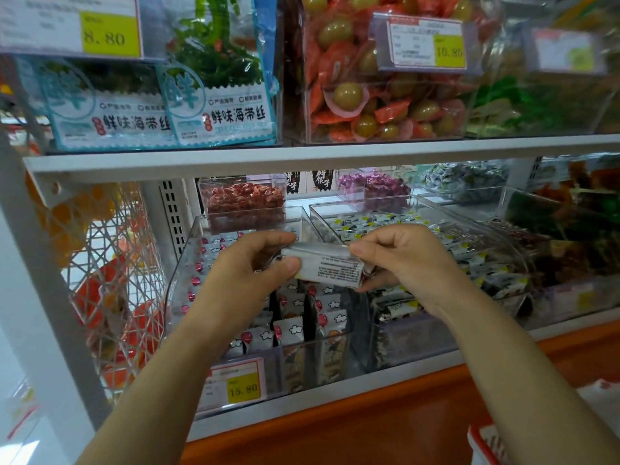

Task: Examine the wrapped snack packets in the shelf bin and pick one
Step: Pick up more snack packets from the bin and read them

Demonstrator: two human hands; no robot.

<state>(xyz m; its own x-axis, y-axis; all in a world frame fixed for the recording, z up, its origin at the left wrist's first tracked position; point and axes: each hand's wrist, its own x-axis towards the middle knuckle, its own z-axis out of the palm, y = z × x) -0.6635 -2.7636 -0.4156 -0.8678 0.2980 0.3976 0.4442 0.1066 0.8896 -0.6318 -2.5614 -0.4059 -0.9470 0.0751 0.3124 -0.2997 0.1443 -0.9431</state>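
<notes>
A silver-white wrapped snack packet [327,264] with small printed text is held level between both hands, above a clear plastic shelf bin [188,260]. My left hand [248,266] pinches its left end between thumb and fingers. My right hand [402,256] pinches the right end. Below them the bin holds several white packets [292,330] printed with clouds and pink balloons, standing in rows.
A yellow price tag reading 15.80 [243,389] is fixed to the bin front. A neighbouring clear bin [449,260] holds white-and-yellow packets. The white shelf board [302,159] above carries seaweed bags [218,88] and a bin of green olives [385,105]. An orange ledge [385,424] runs below.
</notes>
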